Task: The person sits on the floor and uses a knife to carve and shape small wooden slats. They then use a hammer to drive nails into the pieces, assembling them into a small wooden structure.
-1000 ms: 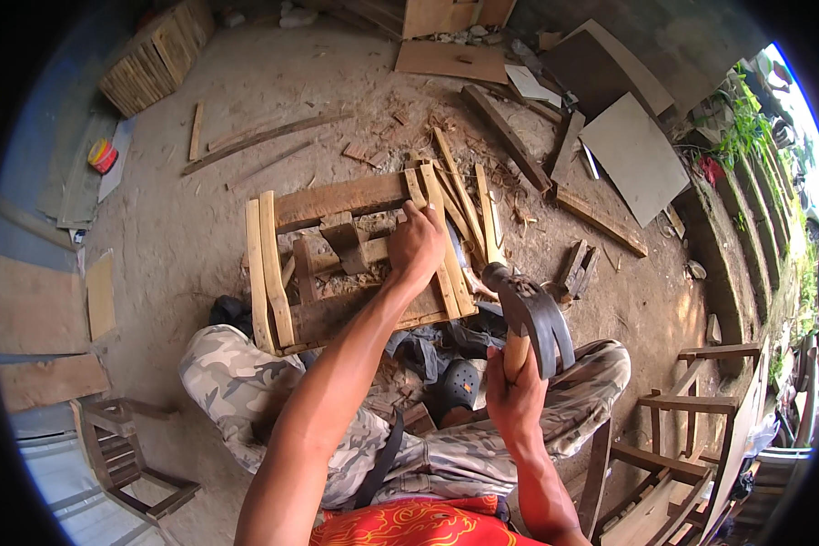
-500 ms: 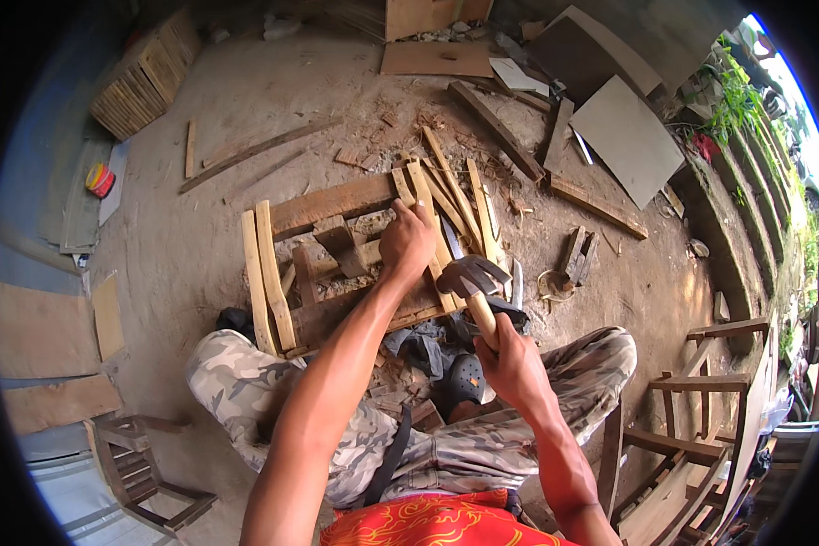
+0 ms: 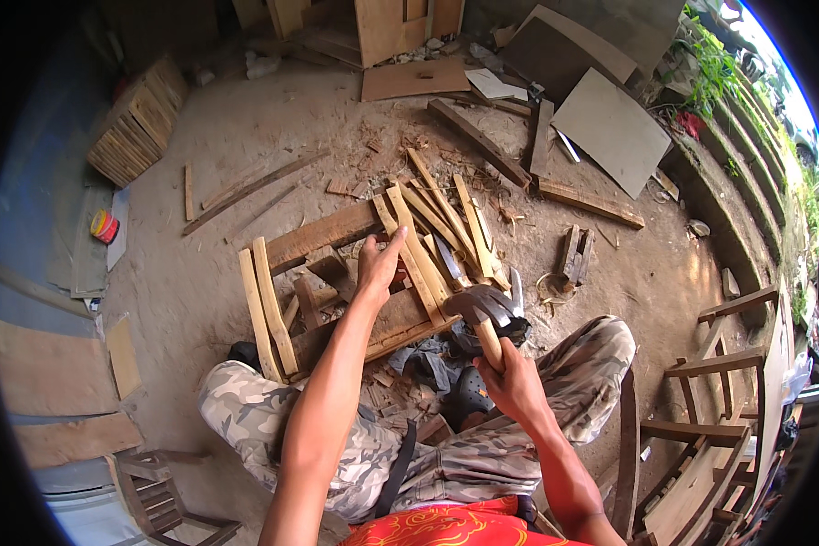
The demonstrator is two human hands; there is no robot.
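Note:
My left hand (image 3: 379,262) is closed at the inner edge of a pale wooden slat (image 3: 415,250), thumb along its edge, the fingers partly hidden. That slat and another beside it lie across a dark wooden frame (image 3: 332,227) in front of me. Two more pale slats (image 3: 267,305) cross the frame's left end. In my right hand (image 3: 516,387) is a claw hammer (image 3: 489,338), held by its light wooden handle. Its metal head is just off the near end of the right-hand slats. A knife (image 3: 449,261) lies right of them.
Loose pale strips (image 3: 478,227) lie right of the frame among wood shavings. A dark beam (image 3: 480,141) and a pale board (image 3: 612,133) lie farther off. At the right stands a wooden frame structure (image 3: 719,364), and a small bucket (image 3: 105,227) is at the left.
My left hand has moved from near the slats' far end toward their middle, and its thumb now lies along the edge. The hammer stays in my right hand, and the view has shifted.

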